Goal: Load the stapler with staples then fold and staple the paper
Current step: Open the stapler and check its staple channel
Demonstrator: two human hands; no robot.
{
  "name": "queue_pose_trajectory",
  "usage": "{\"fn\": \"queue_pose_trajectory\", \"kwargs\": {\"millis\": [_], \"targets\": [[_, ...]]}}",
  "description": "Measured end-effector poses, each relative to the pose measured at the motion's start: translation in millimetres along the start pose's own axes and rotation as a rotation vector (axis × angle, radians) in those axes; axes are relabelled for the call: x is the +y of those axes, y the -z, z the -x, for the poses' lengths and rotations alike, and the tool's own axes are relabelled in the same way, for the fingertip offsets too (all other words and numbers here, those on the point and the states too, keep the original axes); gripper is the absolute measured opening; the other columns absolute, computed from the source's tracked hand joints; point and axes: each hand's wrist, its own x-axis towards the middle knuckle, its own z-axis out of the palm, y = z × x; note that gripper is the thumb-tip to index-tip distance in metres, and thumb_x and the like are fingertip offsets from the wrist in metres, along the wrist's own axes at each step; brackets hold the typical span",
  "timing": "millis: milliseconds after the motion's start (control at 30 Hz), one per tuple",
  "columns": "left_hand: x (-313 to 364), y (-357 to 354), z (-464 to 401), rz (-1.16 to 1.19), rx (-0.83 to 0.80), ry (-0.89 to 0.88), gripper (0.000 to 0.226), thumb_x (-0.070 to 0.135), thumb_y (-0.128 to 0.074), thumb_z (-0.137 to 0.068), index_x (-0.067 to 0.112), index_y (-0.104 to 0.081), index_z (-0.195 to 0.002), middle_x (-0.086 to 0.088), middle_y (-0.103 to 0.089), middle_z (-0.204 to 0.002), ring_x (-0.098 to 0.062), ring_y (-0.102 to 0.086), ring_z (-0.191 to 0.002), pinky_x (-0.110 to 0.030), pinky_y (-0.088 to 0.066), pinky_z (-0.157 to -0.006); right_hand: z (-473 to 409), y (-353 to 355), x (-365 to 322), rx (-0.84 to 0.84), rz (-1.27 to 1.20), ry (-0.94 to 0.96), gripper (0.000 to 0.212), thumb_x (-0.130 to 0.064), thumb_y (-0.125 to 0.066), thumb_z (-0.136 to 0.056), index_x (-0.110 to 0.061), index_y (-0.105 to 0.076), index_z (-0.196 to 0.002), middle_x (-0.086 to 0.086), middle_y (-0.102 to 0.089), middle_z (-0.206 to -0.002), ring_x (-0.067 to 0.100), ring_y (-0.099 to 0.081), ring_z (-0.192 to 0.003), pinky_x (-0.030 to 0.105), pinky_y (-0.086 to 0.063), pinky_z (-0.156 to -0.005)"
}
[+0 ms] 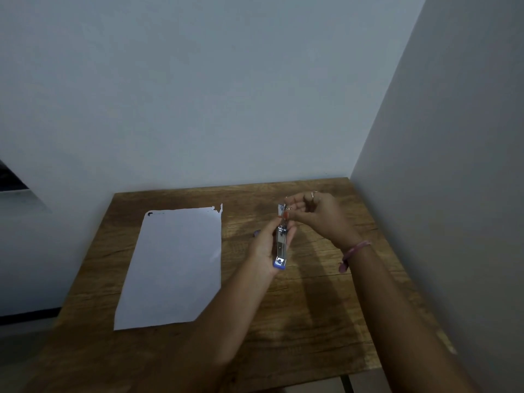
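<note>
My left hand (266, 245) grips a small metal stapler (280, 245) with a blue base, held above the table with its blue end toward me. Its top part looks swung up at the far end. My right hand (317, 214) is just beyond it, fingertips pinching at the stapler's open far end; whether staples sit between the fingers is too small to tell. A white sheet of paper (175, 265) lies flat on the left part of the wooden table (312, 321), with a torn far right corner.
The table stands in a corner, with a wall behind it and another wall close on the right. A small dark object (256, 233) lies on the table just left of my left hand. A pink band circles my right wrist.
</note>
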Motion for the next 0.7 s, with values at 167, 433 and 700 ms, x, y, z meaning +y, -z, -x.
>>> {"fn": "queue_pose_trajectory", "kwargs": {"millis": [167,433,700], "targets": [[-0.1,-1.7,0.6,0.009,-0.012,-0.003,0.022,0.009,-0.065,-0.088,-0.007,-0.064,-0.103,-0.019,-0.070,-0.086,-0.018,-0.073,-0.064,-0.024,-0.059,-0.053,-0.2,-0.6,-2.8,-0.017,-0.053,-0.028,0.016,-0.006,-0.073,-0.080,-0.009,-0.072,-0.096,0.017,-0.073,-0.088,0.008,-0.070,-0.084,0.022,-0.056,-0.079],[3.8,-6.3,1.3,0.036,-0.038,-0.036,0.016,0.007,-0.069,-0.082,-0.005,-0.065,-0.092,-0.018,-0.074,-0.078,-0.018,-0.074,-0.067,-0.024,-0.060,-0.057,-4.8,0.3,-16.7,-0.036,-0.073,-0.106,0.016,-0.007,-0.073,-0.081,-0.005,-0.072,-0.097,0.015,-0.073,-0.085,0.019,-0.070,-0.080,0.027,-0.058,-0.076],[3.5,-2.6,-1.7,0.040,0.005,-0.050,0.017,0.007,-0.068,-0.084,-0.005,-0.065,-0.097,-0.018,-0.075,-0.078,-0.020,-0.075,-0.073,-0.026,-0.059,-0.056,-2.0,-6.7,-20.0,0.016,0.086,-0.084,0.014,-0.007,-0.075,-0.078,-0.008,-0.073,-0.092,0.015,-0.074,-0.087,0.029,-0.071,-0.087,0.045,-0.058,-0.081]]}}
